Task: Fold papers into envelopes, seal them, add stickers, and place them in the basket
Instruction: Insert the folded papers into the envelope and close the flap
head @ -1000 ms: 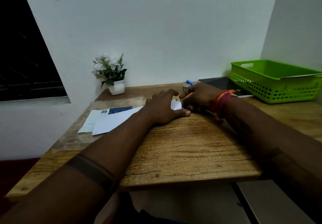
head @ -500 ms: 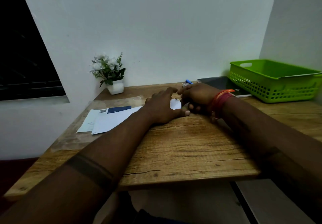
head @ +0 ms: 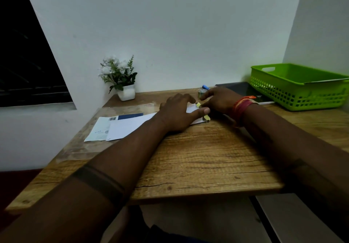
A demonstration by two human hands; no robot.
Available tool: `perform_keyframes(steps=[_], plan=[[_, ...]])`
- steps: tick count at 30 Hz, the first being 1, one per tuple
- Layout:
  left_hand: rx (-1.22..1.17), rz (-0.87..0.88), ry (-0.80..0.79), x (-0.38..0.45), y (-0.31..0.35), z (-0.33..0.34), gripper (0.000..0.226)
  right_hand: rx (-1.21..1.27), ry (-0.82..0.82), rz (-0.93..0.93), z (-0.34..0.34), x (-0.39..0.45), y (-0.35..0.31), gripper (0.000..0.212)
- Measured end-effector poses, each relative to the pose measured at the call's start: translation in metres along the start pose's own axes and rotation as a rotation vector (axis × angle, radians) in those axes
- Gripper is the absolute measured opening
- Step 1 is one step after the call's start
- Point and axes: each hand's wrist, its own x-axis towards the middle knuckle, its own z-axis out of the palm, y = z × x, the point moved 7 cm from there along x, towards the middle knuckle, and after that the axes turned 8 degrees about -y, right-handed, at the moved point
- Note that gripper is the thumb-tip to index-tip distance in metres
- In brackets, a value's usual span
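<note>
Though half-hidden, envelope (head: 191, 109) left-to-right.

My white envelope (head: 192, 110) lies flat on the table at about twelve o'clock from me, mostly covered, only a small white patch showing. A small yellow sticker (head: 198, 105) shows at its far edge, another yellow sticker piece (head: 206, 118) at its near right corner. The green slotted basket (head: 300, 89) stands upright at two o'clock, well apart. Spare white papers (head: 120, 127) lie flat at ten o'clock.
</note>
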Motion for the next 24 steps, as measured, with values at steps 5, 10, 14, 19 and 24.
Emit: perform_keyframes(steps=[5, 10, 14, 19, 24], plan=[[0.089, 0.000, -0.082, 0.006, -0.008, 0.011, 0.050, 0.049, 0.012, -0.023, 0.002, 0.001, -0.001, 0.032], [0.099, 0.000, -0.054, 0.005, -0.006, 0.007, 0.037, -0.039, -0.007, -0.047, 0.004, -0.001, -0.006, 0.012], [0.129, 0.001, -0.044, 0.001, 0.000, 0.004, 0.032, -0.180, -0.047, -0.041, 0.013, 0.004, -0.007, 0.012], [0.083, -0.010, -0.057, -0.003, 0.002, 0.005, 0.039, -0.216, -0.057, -0.026, 0.015, 0.006, -0.004, 0.017], [0.136, -0.041, -0.105, -0.004, 0.005, 0.005, 0.034, -0.284, -0.085, 0.000, 0.017, 0.007, -0.004, 0.024]])
